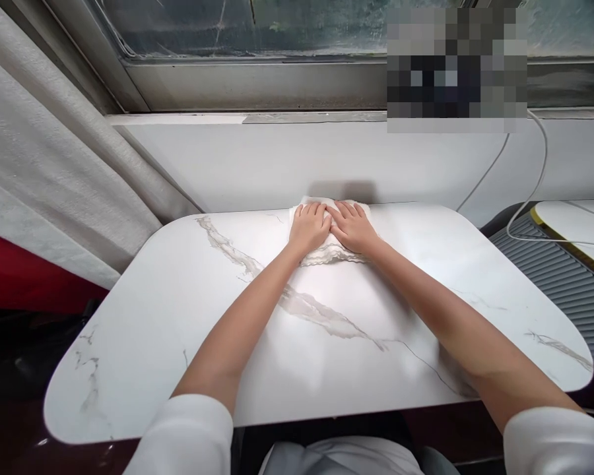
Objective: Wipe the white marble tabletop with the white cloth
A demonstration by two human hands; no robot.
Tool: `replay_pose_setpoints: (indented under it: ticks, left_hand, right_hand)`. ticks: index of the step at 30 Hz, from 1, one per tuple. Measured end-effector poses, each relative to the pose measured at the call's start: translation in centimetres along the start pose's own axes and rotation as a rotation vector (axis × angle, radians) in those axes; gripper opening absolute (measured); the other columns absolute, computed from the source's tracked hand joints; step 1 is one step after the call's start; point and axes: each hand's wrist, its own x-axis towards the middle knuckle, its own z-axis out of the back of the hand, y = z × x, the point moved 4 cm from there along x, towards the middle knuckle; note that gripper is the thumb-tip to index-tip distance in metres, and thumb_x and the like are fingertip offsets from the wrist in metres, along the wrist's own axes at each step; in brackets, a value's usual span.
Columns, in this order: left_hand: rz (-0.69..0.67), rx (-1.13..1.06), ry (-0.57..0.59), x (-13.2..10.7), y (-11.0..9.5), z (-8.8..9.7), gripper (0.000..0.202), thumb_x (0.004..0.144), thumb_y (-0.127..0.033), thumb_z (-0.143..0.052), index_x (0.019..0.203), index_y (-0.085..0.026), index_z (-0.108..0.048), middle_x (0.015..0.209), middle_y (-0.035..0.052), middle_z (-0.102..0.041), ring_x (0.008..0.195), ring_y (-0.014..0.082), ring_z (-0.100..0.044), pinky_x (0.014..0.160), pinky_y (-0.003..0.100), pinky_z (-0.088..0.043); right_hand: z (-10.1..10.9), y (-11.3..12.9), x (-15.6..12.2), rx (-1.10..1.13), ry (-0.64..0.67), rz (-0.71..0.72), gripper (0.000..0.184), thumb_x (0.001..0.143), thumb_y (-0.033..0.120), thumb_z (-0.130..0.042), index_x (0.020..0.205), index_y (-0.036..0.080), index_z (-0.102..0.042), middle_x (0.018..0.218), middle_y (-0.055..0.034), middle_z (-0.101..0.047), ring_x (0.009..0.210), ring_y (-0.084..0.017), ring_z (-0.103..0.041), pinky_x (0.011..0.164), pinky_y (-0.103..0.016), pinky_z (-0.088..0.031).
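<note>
A folded white cloth [334,254] lies flat at the far edge of a white table [188,343] with grey-brown marble veins. On the cloth's left part rests my left hand [309,227], palm down with its fingers stretched out. My right hand [351,227] lies flat on the right part, fingers spread toward the wall. The two hands almost touch at the thumbs. Both arms reach straight forward across the table. The palms' undersides are hidden.
Behind the table stand a white wall panel [257,155] and a window frame [267,86]. A pale curtain [64,132] hangs at the left. On the right, a white cable [542,168] runs down to another table [574,224]. A blurred patch covers part of the sill.
</note>
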Motion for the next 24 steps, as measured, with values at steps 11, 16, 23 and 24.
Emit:
replay_pose_setpoints:
  ticks: [11,16,23,24]
  left_hand:
    - [-0.024,0.034,0.042,-13.1,-3.3,3.7,0.044,0.1,-0.029,-0.032,0.139,-0.015,-0.047,0.149,0.012,-0.046,0.142,0.0245,-0.036,0.121,0.047,-0.02]
    - [-0.02,0.022,0.061,-20.3,-5.0,5.9,0.046,0.099,-0.031,-0.032,0.142,-0.019,-0.044,0.15,0.0105,-0.045,0.144,0.0248,-0.032,0.122,0.049,-0.022]
    - [-0.01,-0.014,0.063,-25.4,-5.0,7.8,0.05,0.099,-0.03,-0.035,0.148,-0.02,-0.036,0.154,0.0074,-0.04,0.146,0.023,-0.029,0.122,0.05,-0.025]
    - [-0.008,-0.017,0.062,-25.5,-4.9,7.9,0.05,0.099,-0.03,-0.035,0.148,-0.021,-0.035,0.154,0.0072,-0.04,0.146,0.0229,-0.029,0.122,0.05,-0.026]
  right_hand:
    - [2.4,8.1,-11.7,0.0,0.01,0.029,0.059,0.098,0.036,-0.028,0.151,0.011,-0.035,0.157,-0.0175,-0.03,0.147,-0.033,-0.023,0.117,-0.057,-0.017]
    - [3.8,12.2,-17.7,0.077,0.002,0.088,0.064,0.095,0.037,-0.034,0.155,0.016,-0.027,0.159,-0.0138,-0.028,0.148,-0.032,-0.018,0.119,-0.06,-0.016]
    - [4.5,15.5,-21.0,0.149,-0.021,0.131,0.075,0.092,0.039,-0.042,0.158,0.024,-0.012,0.159,-0.0083,-0.025,0.148,-0.034,-0.021,0.116,-0.064,-0.024]
    - [4.4,15.6,-20.9,0.151,-0.027,0.138,0.075,0.091,0.039,-0.042,0.158,0.024,-0.012,0.159,-0.0087,-0.026,0.147,-0.034,-0.021,0.115,-0.065,-0.024]
